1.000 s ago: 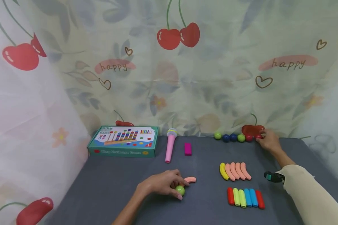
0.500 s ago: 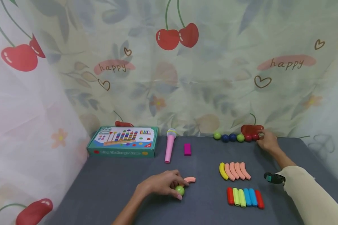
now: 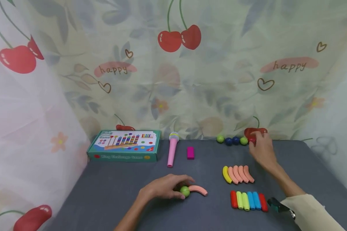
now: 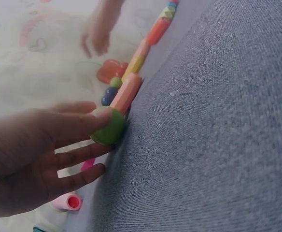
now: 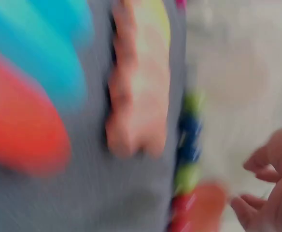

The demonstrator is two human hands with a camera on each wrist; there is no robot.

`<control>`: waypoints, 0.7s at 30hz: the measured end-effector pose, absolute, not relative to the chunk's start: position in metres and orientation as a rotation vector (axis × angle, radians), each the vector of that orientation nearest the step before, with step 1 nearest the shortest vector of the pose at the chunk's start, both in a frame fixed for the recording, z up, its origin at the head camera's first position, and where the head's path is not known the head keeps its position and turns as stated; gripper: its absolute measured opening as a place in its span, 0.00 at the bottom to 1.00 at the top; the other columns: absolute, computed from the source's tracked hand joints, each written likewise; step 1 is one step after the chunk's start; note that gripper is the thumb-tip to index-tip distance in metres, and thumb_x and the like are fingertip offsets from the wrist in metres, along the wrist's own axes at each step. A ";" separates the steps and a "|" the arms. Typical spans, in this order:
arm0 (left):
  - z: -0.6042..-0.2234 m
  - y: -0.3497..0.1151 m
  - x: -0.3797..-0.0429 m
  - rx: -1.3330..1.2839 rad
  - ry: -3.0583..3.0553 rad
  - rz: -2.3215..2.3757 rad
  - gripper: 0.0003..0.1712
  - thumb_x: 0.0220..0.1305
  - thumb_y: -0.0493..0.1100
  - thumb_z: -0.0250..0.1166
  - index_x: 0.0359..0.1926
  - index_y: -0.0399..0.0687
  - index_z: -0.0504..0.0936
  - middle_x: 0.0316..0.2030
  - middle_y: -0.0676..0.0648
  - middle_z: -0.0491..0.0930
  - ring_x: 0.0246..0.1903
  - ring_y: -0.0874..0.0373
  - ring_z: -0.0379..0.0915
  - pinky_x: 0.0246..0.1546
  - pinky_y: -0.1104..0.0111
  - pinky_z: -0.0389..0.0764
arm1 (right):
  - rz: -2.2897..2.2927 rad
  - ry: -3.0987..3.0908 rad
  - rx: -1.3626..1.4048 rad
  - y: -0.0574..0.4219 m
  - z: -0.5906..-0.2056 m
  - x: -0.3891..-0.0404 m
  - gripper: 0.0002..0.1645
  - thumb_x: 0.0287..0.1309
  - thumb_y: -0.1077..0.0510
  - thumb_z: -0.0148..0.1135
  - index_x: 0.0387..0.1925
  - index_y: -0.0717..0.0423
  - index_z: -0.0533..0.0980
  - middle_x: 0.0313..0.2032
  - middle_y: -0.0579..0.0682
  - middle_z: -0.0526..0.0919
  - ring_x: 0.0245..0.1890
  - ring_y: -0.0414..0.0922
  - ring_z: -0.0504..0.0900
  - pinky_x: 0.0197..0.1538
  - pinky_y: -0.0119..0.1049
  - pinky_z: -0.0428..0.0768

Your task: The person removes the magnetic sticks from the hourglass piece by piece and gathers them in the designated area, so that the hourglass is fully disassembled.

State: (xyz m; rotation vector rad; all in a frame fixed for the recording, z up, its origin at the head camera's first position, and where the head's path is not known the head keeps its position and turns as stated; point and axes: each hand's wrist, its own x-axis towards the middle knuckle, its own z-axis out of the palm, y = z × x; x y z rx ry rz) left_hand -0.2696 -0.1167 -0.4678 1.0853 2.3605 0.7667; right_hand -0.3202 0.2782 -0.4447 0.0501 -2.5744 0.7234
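Observation:
My left hand (image 3: 163, 188) is low over the table, its thumb touching a green ball (image 3: 185, 192). In the left wrist view its other fingers (image 4: 78, 182) spread behind the ball (image 4: 109, 128). Against the ball lies the end of a curved pink piece (image 3: 199, 190). My right hand (image 3: 263, 150), fingers bent loosely, is above the back right of the table; nothing shows in it. It partly hides the red end of a row of balls, with a red ball (image 3: 251, 140) still showing, then a green ball (image 3: 244, 141) and two dark blue balls (image 3: 232, 141).
Curved pink pieces (image 3: 240, 174) with a yellow one (image 3: 227, 175) lie in a row at centre right. Nearer stand red, yellow-green and blue cylinders (image 3: 250, 200). A game box (image 3: 124, 146), a pink microphone (image 3: 172, 149) and a magenta block (image 3: 190, 153) lie towards the back.
My right hand has drawn left from the row's end and now covers part of the red balls. My left fingers have spread and lifted; the curved pink piece has swung and shows more fully.

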 end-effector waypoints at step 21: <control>-0.482 -0.111 -0.276 1.183 2.404 0.813 0.16 0.72 0.48 0.69 0.56 0.50 0.85 0.45 0.56 0.85 0.42 0.67 0.76 0.51 0.74 0.79 | 0.499 -2.983 1.063 0.141 -0.472 -0.217 0.11 0.67 0.62 0.66 0.47 0.47 0.75 0.32 0.39 0.74 0.31 0.34 0.70 0.33 0.29 0.72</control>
